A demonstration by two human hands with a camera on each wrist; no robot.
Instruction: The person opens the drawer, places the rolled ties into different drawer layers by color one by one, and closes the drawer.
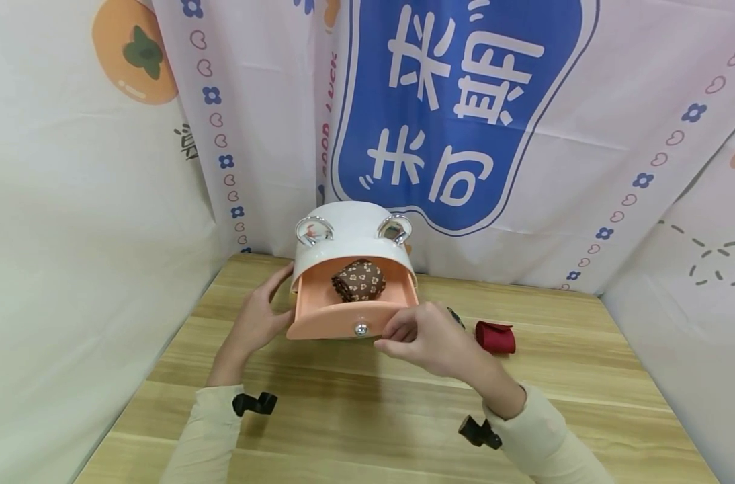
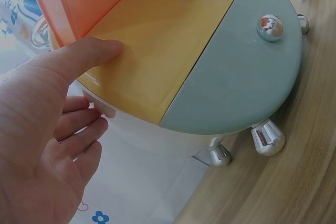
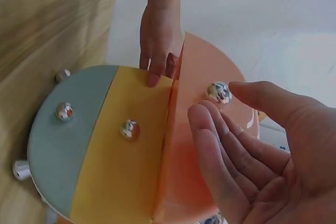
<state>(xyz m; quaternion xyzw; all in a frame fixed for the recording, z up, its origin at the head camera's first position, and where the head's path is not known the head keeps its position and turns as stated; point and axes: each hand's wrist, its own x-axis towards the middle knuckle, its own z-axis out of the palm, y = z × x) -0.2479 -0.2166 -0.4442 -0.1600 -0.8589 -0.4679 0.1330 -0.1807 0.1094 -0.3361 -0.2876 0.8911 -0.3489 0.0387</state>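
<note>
A small white cabinet [image 1: 355, 232] with a rounded top and ear-like chrome loops stands on the table. Its orange top drawer [image 1: 322, 326] is pulled out, with a rolled brown floral necktie [image 1: 361, 280] inside. Below it, the yellow drawer [image 2: 157, 51] and grey-green drawer [image 2: 236, 72] are closed. My left hand [image 1: 258, 321] holds the cabinet's left side, thumb on the yellow front and fingers round the edge. Beside the orange drawer's round chrome knob [image 1: 361, 329], my right hand [image 1: 434, 339] has loosely bent fingers, with nothing held between them.
To the right on the wooden table [image 1: 555, 390] lies a rolled dark red necktie [image 1: 496, 337]. A dark patterned roll [image 1: 456, 317] is partly hidden behind my right hand. A printed cloth [image 1: 277, 134] hangs behind the cabinet.
</note>
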